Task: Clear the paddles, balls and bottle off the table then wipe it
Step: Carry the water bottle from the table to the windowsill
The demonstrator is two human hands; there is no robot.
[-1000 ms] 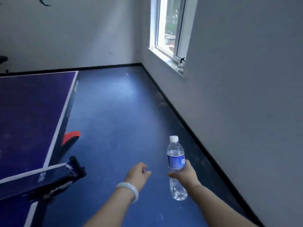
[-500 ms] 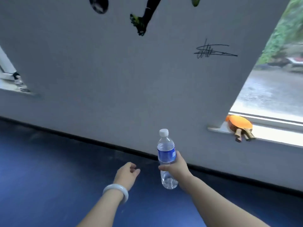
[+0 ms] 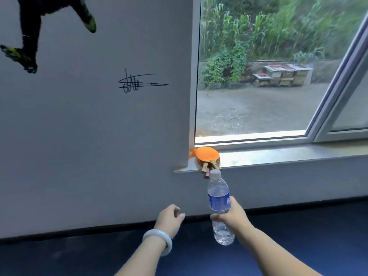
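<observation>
Head view: right hand (image 3: 231, 215) grasping upright bottle (image 3: 219, 204) below windowsill (image 3: 278, 158), left hand (image 3: 169, 220) loosely curled, empty; paddles (image 3: 207, 156) stacked at sill's left end, ball apparently beside; bottle unplaced, table unseen, wiping presumably outstanding.

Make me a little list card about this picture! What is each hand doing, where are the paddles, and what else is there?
right hand: the right hand grips a clear plastic water bottle with a blue label and white cap, held upright
left hand: the left hand holds nothing, fingers loosely curled, with a pale bangle on the wrist
paddles: orange-faced table tennis paddles with wooden handles lie stacked on the grey windowsill, at its left end
bottle versus sill: below the sill, not yet set down
wall: a black signature
</observation>
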